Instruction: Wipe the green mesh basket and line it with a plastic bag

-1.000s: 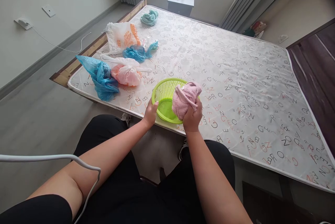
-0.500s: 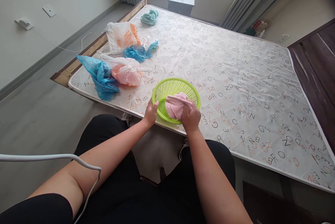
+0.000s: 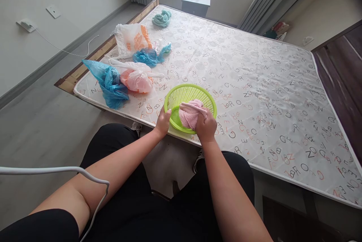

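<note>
bedroom, daylit: pale mattress printed with black and orange letters, filling the centre and right of the frame; grey floor at left.

item: lime-green round plastic mesh basket, lower centre of the frame, open side up, close to the mattress's near edge.

item: soft pink terry cloth, bunched, within the basket's rim, toward its right half; a folded strip crosses its top from left to right, toward the right hand.

right hand: fingers closed on the cloth's right end; the bulk lies just left of them. this hand is the nearer to the cloth. whether it also touches the rim, cannot tell.

left hand: gripping the basket's left rim, thumb over the edge; apart from the cloth, with bare green basket floor between.

edges: rim curves around the cloth; mesh wall rises behind it. knotted blue plastic bag and pinkish-white plastic bag bound the left; printed mattress extends right.
</note>
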Available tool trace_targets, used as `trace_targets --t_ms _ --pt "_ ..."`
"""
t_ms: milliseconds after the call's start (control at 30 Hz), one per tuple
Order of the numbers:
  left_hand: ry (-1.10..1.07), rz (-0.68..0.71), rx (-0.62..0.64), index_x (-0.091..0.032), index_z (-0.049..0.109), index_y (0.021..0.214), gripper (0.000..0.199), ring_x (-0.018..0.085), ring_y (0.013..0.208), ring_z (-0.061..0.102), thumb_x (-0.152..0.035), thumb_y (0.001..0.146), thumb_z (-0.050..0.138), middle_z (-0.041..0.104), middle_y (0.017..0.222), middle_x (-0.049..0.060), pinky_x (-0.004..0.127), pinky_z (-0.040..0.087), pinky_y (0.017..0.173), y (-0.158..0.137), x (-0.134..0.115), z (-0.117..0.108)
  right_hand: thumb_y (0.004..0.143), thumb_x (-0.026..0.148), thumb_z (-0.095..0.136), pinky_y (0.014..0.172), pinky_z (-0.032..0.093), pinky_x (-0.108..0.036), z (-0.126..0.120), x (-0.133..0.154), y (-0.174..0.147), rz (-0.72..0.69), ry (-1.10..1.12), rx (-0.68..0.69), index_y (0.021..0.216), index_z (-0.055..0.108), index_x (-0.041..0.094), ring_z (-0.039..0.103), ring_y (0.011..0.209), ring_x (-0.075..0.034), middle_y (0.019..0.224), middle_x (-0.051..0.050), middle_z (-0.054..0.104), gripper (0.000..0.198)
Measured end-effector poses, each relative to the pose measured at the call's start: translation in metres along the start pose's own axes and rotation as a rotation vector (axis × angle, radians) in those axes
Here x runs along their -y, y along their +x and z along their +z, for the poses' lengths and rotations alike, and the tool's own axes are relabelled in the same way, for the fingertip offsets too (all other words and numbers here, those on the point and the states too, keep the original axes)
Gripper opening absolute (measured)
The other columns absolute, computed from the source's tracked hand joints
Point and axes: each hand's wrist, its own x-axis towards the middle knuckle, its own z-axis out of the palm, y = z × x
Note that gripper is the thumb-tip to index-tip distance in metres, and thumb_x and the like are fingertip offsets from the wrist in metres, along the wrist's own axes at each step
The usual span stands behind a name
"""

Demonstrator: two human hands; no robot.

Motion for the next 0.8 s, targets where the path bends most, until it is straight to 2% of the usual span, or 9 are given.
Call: trace_targets --t_ms 800 --pt "0.073 -0.027 -0.029 -0.023 0.058 0.137 0.044 0.028 0.132 0.059 -0.046 0.1 0.055 0.065 0.138 0.01 0.049 0.045 0.115 0.0005 0.0052 -0.0041 0.098 0.034 0.041 0.072 0.044 -0.03 -0.0009 0.0035 0.0003 0.013 -0.017 0.017 0.106 0.074 0.021 0.066 0.083 -0.022 0.096 -0.007 0.076 0.036"
